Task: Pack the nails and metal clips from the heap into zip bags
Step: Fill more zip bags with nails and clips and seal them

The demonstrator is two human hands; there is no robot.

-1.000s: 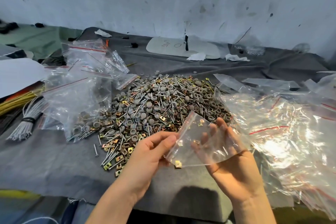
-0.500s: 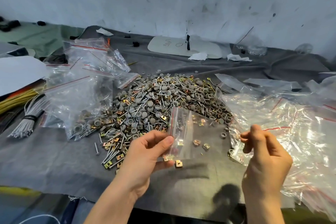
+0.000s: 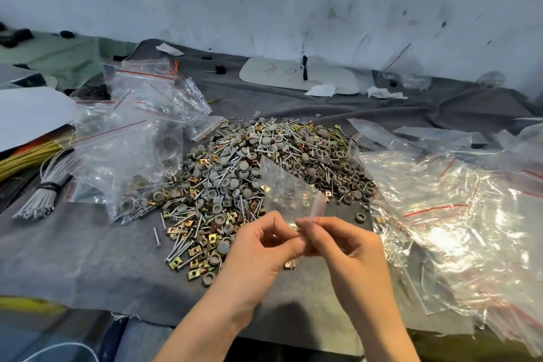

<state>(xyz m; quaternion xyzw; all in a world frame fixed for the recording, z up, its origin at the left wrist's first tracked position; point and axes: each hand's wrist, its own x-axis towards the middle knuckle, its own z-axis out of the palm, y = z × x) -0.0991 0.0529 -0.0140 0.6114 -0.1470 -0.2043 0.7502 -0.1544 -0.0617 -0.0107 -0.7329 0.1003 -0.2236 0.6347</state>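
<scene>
The grey cloth (image 3: 73,258) covers the whole bench in front of you and carries everything else. At 3 o'clock of the view lies your wide pile of empty bags (image 3: 458,214), clear plastic with red zip lines, its near edge touching the heap. The heap (image 3: 264,161) of nails, brass-coloured metal clips and grey round caps sits at the centre of the cloth, thinning out toward 7 o'clock into scattered clips and nails. At 9 o'clock of the heap rest the filled bags (image 3: 132,156), the nearest one showing caps, clips and nails in its lower corner. At 12 o'clock, near the wall, lies a white board (image 3: 282,76) with handwriting on it. At the far 9 o'clock edge you have a tied bundle of grey wires (image 3: 44,194). Your left hand (image 3: 258,253) and right hand (image 3: 349,247) meet at 6 o'clock of the heap, just above the cloth, and each pinches the same small zip bag (image 3: 288,188) between thumb and fingertips, knuckles almost touching. The bag stands up from your fingers over the near side of the heap, with a few clips visible inside it and its red-lined strip folded over at 3 o'clock. A single loose nail (image 3: 157,236) lies apart at 8 o'clock of the heap.
</scene>
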